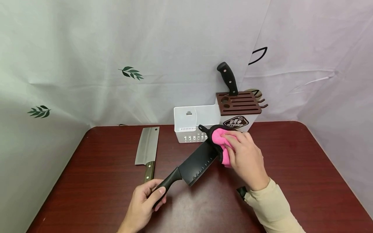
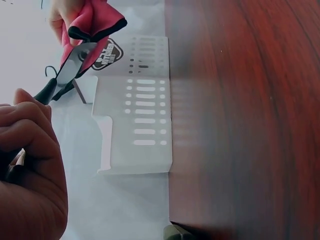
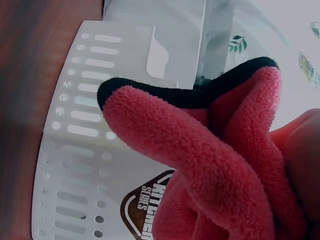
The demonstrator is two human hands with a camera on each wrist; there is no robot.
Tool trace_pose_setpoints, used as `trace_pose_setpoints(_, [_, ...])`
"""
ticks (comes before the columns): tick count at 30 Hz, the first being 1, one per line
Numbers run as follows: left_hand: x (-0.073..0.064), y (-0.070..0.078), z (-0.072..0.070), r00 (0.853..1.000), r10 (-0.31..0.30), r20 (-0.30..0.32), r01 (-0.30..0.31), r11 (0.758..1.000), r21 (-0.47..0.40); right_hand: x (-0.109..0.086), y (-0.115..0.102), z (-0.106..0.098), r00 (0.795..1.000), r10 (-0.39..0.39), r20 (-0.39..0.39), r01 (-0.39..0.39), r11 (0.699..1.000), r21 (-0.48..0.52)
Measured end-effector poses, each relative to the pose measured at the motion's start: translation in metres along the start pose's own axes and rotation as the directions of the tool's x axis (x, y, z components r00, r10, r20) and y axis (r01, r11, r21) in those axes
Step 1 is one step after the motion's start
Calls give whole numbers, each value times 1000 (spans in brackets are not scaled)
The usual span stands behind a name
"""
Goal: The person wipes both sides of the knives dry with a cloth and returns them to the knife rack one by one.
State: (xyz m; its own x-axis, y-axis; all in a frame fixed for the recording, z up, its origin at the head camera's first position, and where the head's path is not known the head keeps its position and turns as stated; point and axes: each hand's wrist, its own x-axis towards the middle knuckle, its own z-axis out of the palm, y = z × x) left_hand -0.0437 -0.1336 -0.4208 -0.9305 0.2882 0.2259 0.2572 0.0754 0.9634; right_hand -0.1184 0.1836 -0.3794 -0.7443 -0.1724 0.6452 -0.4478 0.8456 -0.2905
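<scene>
A black cleaver-style knife [image 1: 198,161] is held off the table by its handle in my left hand [image 1: 144,202], its blade slanting up to the right. My right hand [image 1: 247,158] pinches a pink cloth with black edging [image 1: 220,137] around the far end of that blade, hiding the tip. In the right wrist view the folded cloth [image 3: 185,150] fills the middle and only part of the hand shows. The left wrist view has the left fingers [image 2: 30,125] curled round the dark handle. A second cleaver [image 1: 148,145], steel with a green-brown handle, lies left of the black knife.
Behind the hands stands a white knife holder [image 1: 182,136] with a brown slotted top [image 1: 242,105]. A black-handled knife [image 1: 228,79] is upright in one slot. Hooks [image 1: 263,105] stick out on its right side. The reddish-brown table [image 1: 96,174] meets a pale curtain [image 1: 175,48] at the back.
</scene>
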Motion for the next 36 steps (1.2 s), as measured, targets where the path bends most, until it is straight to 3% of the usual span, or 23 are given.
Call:
trace_pose_setpoints(6, [0, -2, 2, 999, 41, -4, -41, 999, 27, -2, -5, 3, 999, -38, 0, 38, 999, -3])
trace_pose_setpoints(16, [0, 0, 3, 999, 34, -18, -33, 998, 60, -7, -23, 14, 986, -165, 22, 164, 985, 46])
trace_pose_setpoints(25, [0, -1, 4, 999, 34, -27, -33, 999, 35, -7, -32, 15, 978, -202, 44, 196, 975, 108])
trace_pose_setpoints(36, [0, -1, 4, 999, 25, -45, -24, 1000, 16, -10, -43, 20, 940, -334, 67, 315, 928, 199])
